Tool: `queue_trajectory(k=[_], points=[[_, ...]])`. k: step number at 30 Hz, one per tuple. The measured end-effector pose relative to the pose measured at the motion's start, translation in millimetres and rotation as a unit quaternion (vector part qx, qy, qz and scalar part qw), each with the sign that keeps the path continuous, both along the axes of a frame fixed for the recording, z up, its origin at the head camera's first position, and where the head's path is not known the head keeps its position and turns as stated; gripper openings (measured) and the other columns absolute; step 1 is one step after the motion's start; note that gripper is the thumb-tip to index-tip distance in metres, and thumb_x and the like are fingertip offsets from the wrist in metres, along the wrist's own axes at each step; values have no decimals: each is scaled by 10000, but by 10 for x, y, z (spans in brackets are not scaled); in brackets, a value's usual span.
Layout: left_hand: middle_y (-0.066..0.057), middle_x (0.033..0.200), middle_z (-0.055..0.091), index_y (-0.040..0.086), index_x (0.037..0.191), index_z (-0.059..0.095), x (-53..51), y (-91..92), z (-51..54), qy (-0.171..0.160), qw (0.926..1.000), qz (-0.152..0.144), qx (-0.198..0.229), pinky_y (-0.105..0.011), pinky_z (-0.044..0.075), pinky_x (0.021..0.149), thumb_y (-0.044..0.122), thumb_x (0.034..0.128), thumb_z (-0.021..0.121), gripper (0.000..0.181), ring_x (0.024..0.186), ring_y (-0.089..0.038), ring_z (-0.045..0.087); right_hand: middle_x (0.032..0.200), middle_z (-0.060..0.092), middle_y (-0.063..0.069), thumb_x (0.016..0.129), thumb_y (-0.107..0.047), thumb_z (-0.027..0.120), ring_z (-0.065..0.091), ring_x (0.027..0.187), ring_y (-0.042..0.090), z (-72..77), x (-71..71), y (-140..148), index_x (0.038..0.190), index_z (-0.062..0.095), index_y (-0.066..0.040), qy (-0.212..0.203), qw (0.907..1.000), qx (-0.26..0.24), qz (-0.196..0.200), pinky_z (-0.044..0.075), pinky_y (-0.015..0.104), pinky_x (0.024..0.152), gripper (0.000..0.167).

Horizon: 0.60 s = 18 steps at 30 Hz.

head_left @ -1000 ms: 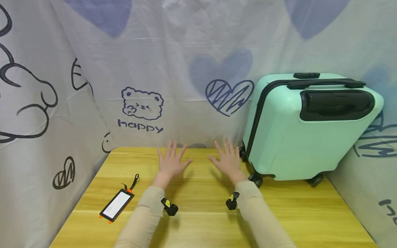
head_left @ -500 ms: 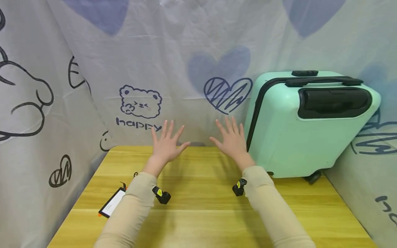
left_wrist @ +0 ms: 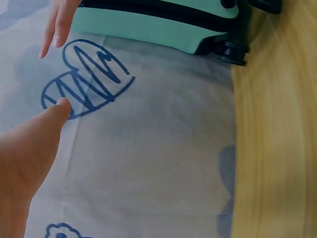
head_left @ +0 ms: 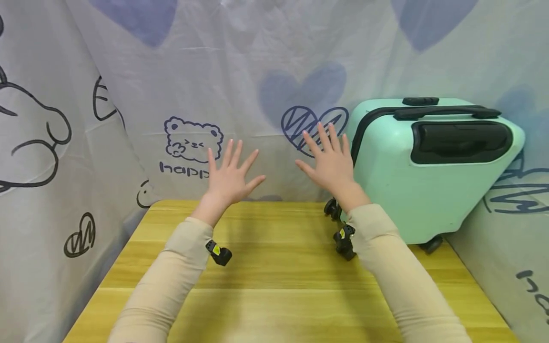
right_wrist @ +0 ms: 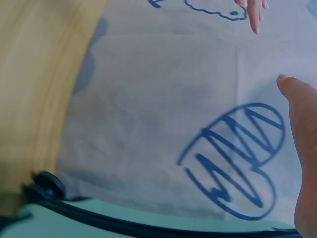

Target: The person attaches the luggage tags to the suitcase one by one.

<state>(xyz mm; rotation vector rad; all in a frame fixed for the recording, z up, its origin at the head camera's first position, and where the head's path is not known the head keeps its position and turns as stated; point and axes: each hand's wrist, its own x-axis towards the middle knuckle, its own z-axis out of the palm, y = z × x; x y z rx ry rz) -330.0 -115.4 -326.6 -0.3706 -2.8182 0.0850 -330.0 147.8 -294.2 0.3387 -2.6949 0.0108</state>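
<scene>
My left hand (head_left: pixel 229 181) is raised above the table's far part, fingers straight and spread, holding nothing. To its right my right hand (head_left: pixel 332 166) is up at a similar height, also spread and holding nothing. Just right of the right hand stands a mint-green suitcase (head_left: pixel 429 200) with black trim, a recessed black handle panel and black wheels. In the left wrist view the left thumb (left_wrist: pixel 49 121) shows against the cloth, with part of the suitcase (left_wrist: pixel 143 29) beyond. The right wrist view has the right thumb (right_wrist: pixel 302 129) at its edge.
A yellow wood-grain table (head_left: pixel 274 309) lies beneath both arms. White cloth (head_left: pixel 249 95) with hearts, a bear and lettering hangs behind and at both sides. Each sleeve cuff carries a small black camera, such as the left one (head_left: pixel 219 253).
Both hands have risen from low over the table and moved somewhat apart. A black-framed luggage tag with a white card, seen earlier at left, is now hidden behind my left arm.
</scene>
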Motion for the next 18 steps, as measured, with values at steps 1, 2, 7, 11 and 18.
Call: queue_trajectory(k=[1,2,7,11,18], points=[[-49,1635,-142,428,1541,-43,2,9,34,8,10000,-8,-15,-636,-240,1080,777,909,202,762,1509,-277,-193,1655,-51,38,943,-688,365,-116,1531,263,54,13,18,1571,83,-339,21,10000,47,-31,-10,544,1220,772],[-49,1633,-149,428,1540,-48,4,18,65,30,10000,-21,-22,-636,-240,1080,778,909,198,763,1509,-276,-195,1654,-58,36,943,-689,360,-117,1531,265,104,23,38,1571,77,-338,58,9999,95,-53,-8,545,1220,773],[-38,1625,-180,440,1531,-76,17,70,225,110,9999,-38,-19,-624,-244,1087,785,904,184,761,1497,-255,-230,1650,-95,25,948,-682,358,-143,1527,257,320,73,154,1572,64,-340,225,9996,159,-52,-16,556,1216,770],[-25,1621,-195,446,1528,-82,21,131,359,214,9997,-91,23,-637,-212,1107,788,902,176,759,1500,-249,-228,1649,-106,23,954,-670,362,-165,1522,248,491,131,253,1573,59,-336,353,9992,172,-22,-23,567,1211,765],[4,1602,-247,472,1503,-131,42,266,632,346,9988,-225,248,-641,-212,1107,787,902,164,741,1486,-232,-266,1630,-197,-7,955,-684,315,-249,1497,218,844,266,428,1563,-21,-359,389,9978,423,-334,-66,549,1211,766]])
